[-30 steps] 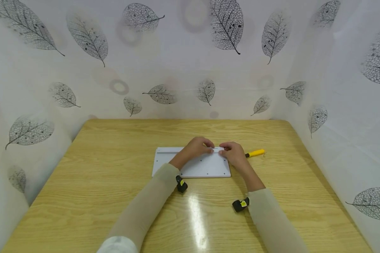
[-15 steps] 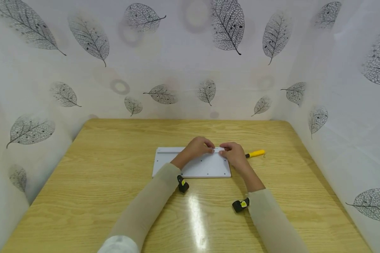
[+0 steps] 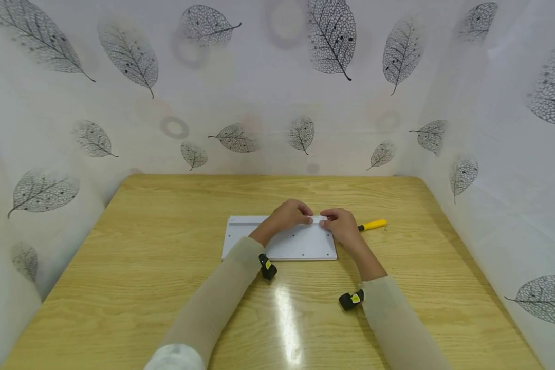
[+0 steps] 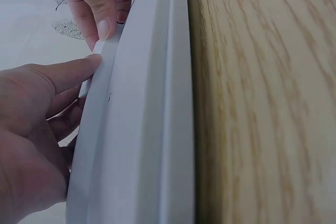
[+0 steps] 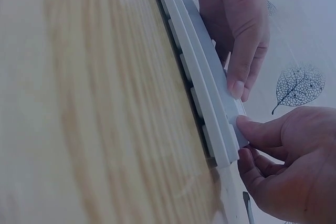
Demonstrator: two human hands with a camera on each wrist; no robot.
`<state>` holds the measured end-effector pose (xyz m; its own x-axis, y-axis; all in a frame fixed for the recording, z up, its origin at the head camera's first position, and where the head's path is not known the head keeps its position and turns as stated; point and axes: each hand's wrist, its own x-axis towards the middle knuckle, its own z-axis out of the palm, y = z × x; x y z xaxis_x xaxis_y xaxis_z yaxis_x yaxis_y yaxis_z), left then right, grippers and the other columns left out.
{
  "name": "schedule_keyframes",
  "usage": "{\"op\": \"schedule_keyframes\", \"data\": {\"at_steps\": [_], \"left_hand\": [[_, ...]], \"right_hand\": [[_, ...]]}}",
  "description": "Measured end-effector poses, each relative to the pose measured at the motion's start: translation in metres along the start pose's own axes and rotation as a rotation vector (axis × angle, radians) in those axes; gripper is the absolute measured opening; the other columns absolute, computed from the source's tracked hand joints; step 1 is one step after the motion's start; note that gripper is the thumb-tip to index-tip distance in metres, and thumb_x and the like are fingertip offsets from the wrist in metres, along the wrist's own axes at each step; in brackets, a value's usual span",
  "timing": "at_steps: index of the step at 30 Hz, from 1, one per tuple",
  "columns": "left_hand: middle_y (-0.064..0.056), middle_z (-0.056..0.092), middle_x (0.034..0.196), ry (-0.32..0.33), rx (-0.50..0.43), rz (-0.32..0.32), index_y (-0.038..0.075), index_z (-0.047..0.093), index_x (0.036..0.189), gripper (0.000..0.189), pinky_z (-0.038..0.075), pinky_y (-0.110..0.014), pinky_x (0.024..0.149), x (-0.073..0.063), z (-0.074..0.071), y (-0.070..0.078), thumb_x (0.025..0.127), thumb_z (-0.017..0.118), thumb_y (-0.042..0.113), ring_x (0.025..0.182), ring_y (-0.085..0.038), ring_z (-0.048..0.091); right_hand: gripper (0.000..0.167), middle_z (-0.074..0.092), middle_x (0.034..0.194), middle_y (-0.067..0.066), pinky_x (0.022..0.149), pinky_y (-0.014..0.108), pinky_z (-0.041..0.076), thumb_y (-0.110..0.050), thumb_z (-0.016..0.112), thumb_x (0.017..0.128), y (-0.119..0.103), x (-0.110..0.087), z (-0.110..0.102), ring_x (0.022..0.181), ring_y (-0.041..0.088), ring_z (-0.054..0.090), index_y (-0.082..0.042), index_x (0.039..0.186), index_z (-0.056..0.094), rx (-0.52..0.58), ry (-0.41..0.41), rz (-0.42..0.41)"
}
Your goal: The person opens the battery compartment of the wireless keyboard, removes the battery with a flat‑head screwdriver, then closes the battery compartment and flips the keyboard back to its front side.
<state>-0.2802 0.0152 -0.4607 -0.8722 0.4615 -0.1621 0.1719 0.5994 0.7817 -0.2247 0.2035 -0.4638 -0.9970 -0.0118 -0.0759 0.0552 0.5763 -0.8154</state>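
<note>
White keyboard [image 3: 282, 245] lies face down mid-table [image 3: 143, 257]. Left hand [image 3: 287, 215] and right hand [image 3: 341, 223] both pinch a small white cover [image 3: 318, 219] at its far edge, fingers curled. Yellow screwdriver [image 3: 372, 224] just right

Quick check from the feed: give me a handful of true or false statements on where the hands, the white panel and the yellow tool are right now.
1. Both hands, left hand and right hand, touch the white panel's far edge. True.
2. The yellow-handled tool is held in the right hand. False: it lies on the table, right of the panel.
3. The panel lies flat on the table. True.
4. The left hand rests off the panel. False: its fingers are on the panel's edge.
</note>
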Motion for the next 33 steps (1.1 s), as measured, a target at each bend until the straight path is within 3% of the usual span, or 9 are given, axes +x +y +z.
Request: {"op": "schedule_keyframes", "data": {"at_steps": [15, 28, 33], "left_hand": [[-0.003, 0.069, 0.108, -0.048, -0.081, 0.086, 0.011, 0.073, 0.111, 0.016, 0.046, -0.028, 0.081, -0.003, -0.008, -0.003, 0.097, 0.066, 0.015, 0.093, -0.015, 0.057], [-0.003, 0.068, 0.110, -0.024, -0.052, 0.101, 0.012, 0.072, 0.118, 0.020, 0.046, -0.027, 0.078, -0.003, -0.010, -0.005, 0.100, 0.063, 0.017, 0.093, -0.016, 0.057], [-0.001, 0.069, 0.115, 0.003, -0.087, 0.101, 0.016, 0.072, 0.119, 0.021, 0.050, -0.032, 0.086, -0.002, -0.015, -0.010, 0.100, 0.063, 0.020, 0.101, -0.017, 0.059]], "right_hand": [[0.030, 0.064, 0.117, 0.016, 0.084, 0.034, 0.047, -0.010, 0.065, 0.097, -0.002, 0.000, 0.000, 0.101, 0.026, 0.053, -0.002, 0.126, 0.068, 0.014, -0.005, 0.029], [0.035, 0.063, 0.123, 0.018, 0.091, 0.037, 0.047, -0.010, 0.063, 0.099, -0.003, 0.000, 0.000, 0.106, 0.027, 0.053, 0.000, 0.132, 0.063, 0.013, -0.008, 0.050], [0.034, 0.064, 0.124, 0.018, 0.092, 0.038, 0.047, -0.010, 0.063, 0.099, -0.003, 0.000, 0.000, 0.106, 0.027, 0.054, -0.001, 0.131, 0.064, 0.016, -0.008, 0.047]]}}
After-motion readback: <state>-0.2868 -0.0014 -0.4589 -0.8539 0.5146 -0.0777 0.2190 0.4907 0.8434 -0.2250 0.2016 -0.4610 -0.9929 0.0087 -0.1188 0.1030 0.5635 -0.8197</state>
